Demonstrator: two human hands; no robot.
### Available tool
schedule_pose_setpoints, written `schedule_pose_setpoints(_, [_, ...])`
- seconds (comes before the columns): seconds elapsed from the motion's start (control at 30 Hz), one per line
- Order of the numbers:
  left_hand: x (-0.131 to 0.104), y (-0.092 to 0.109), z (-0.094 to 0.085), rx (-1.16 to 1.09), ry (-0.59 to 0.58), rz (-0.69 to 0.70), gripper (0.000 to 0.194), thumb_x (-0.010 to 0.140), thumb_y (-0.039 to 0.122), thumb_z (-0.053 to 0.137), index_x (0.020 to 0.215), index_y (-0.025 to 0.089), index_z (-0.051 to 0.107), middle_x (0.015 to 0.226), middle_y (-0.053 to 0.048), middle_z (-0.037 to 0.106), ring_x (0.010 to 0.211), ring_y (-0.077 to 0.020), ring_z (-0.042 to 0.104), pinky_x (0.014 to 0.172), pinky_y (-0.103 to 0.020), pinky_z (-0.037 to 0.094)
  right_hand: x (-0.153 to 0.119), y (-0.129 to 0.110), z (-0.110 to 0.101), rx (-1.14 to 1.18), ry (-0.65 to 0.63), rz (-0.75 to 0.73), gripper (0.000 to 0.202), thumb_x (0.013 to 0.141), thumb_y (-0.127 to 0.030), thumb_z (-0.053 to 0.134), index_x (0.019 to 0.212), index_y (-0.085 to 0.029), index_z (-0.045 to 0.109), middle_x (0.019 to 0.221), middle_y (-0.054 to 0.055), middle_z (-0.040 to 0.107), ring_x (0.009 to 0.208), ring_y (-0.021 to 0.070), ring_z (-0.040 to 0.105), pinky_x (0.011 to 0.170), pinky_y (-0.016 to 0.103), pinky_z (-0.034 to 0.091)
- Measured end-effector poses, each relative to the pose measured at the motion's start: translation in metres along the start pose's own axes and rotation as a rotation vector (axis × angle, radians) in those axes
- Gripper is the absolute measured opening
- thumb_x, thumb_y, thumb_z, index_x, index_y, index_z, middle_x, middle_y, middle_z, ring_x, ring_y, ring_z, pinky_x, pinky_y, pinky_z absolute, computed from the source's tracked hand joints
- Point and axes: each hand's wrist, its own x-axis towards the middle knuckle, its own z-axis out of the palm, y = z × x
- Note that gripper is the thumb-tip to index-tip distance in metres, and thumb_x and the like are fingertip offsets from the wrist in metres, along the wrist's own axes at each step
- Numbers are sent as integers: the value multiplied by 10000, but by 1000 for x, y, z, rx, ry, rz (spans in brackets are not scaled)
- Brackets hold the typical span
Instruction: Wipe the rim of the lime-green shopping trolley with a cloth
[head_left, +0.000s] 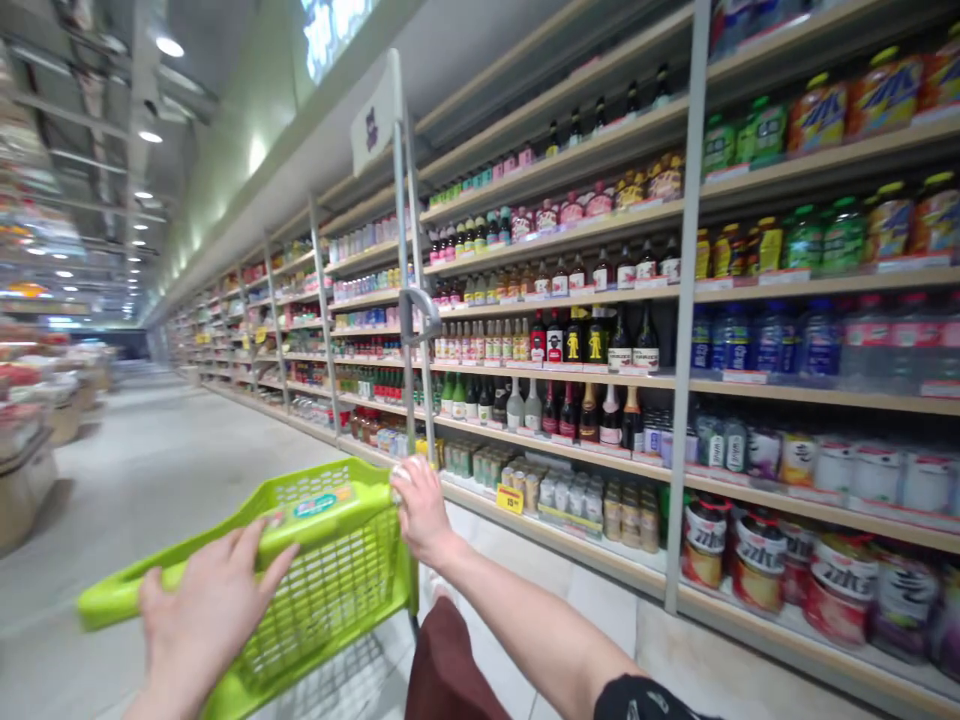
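A lime-green plastic shopping cart (pixel 330 590) with a latticed basket stands right in front of me. My left hand (pixel 206 600) lies over its handle bar (pixel 112 600), some fingers curled over the bar and the thumb apart. My right hand (pixel 421 508) is closed around the right end of the handle. A green and white label sits on the bar between my hands. Beyond my right hand rises a metal pole (pixel 403 220) with a white sign at its top and a grey loop (pixel 420 315) partway up.
Long wooden shelves (pixel 555 455) of bottles, cans and jars run along the right side. A yellow price tag (pixel 510 499) hangs low on them. Pale tiled floor (pixel 187 440) stretches down the aisle. Blurred display stands (pixel 26 480) line the left. My brown-clothed leg (pixel 450 665) shows below.
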Motion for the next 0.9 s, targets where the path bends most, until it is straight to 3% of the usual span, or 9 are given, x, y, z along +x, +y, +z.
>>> schedule_pose_setpoints(0.1, [24,-6,33,64,117,110,425,789,431,344,1145,250,491,1115,-50,594,1060,-251,484,989,-539,146,0,-36,19,55,-37,-175,476,689,-71,422,1133,-217,512,1309,45,384,1277,233,185,1000,463,232])
schedule_pose_setpoints(0.2, [25,-20,48,42,147,134,441,802,410,357,1177,202,463,1189,-96,540,1111,-251,449,997,-555,127,-1,-40,25,86,-52,-245,484,704,-51,387,1141,-220,509,1314,47,391,1282,229,185,998,488,207])
schedule_pose_setpoints(0.4, [18,-25,48,51,127,115,438,821,373,353,1207,182,435,1281,-103,461,1202,-248,371,1010,-549,141,-2,30,17,78,114,-51,469,705,-39,351,1121,-172,522,1315,90,386,1277,218,219,999,478,223])
schedule_pose_setpoints(0.47, [19,-23,49,52,122,120,438,824,368,349,1210,179,434,1280,-103,462,1204,-248,370,1008,-555,144,-1,42,17,79,175,41,467,709,-45,344,1124,-171,517,1313,88,388,1265,208,247,1004,462,233])
schedule_pose_setpoints(0.57, [20,-19,49,58,110,122,433,828,350,344,1211,168,434,1278,-109,463,1199,-250,377,1000,-571,151,-2,31,20,93,199,58,466,705,-40,344,1120,-159,520,1301,94,402,1260,205,260,1005,451,241])
schedule_pose_setpoints(0.73, [19,-17,50,75,107,137,441,828,339,340,1224,164,422,1287,-117,452,1207,-253,369,994,-580,159,-12,-15,27,113,25,-214,470,712,-29,368,1113,-212,530,1323,57,391,1295,221,185,998,493,209])
schedule_pose_setpoints(0.8, [18,-21,51,76,117,153,461,826,337,340,1243,148,396,1302,-123,433,1216,-246,358,1002,-559,173,-13,-13,26,97,22,-221,452,721,-26,366,1094,-214,540,1328,55,387,1298,221,178,996,502,199])
schedule_pose_setpoints(0.9, [15,-30,52,87,165,106,484,832,338,325,1253,107,381,1328,-147,390,1227,-248,340,1002,-538,196,-12,16,21,59,110,-86,438,719,-22,357,1071,-197,552,1322,74,393,1291,225,196,990,511,201])
